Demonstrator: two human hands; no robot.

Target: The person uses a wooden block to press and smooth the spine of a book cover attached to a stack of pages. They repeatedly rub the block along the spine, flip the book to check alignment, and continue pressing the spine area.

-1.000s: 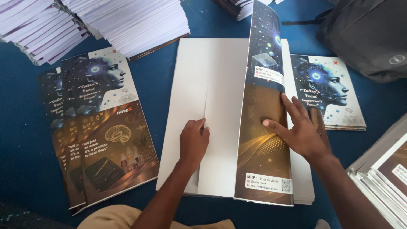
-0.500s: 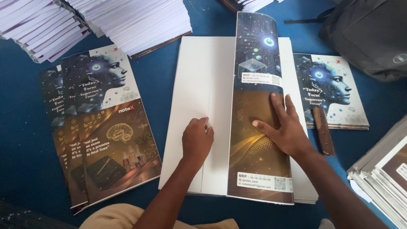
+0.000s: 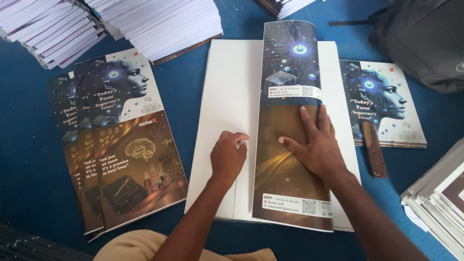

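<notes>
Folding step: printed cover [image 3: 290,125], centre of the blue table [image 3: 29,159], is pressed flat by the open right hand [image 3: 316,145]; white sheet [image 3: 227,96] is pinned by the curled, empty left hand [image 3: 228,157]. A firm crease is judged next.

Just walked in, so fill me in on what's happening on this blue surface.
A person is folding a printed cover sheet over a white block of pages. The right hand lies flat, pressing the glossy sheet down, while the left hand is curled against the white paper beside the sheet's edge. Fanned-out printed covers lie to the left, another covered book with a brown strip-like tool lies to the right, and white page stacks sit above.
</notes>
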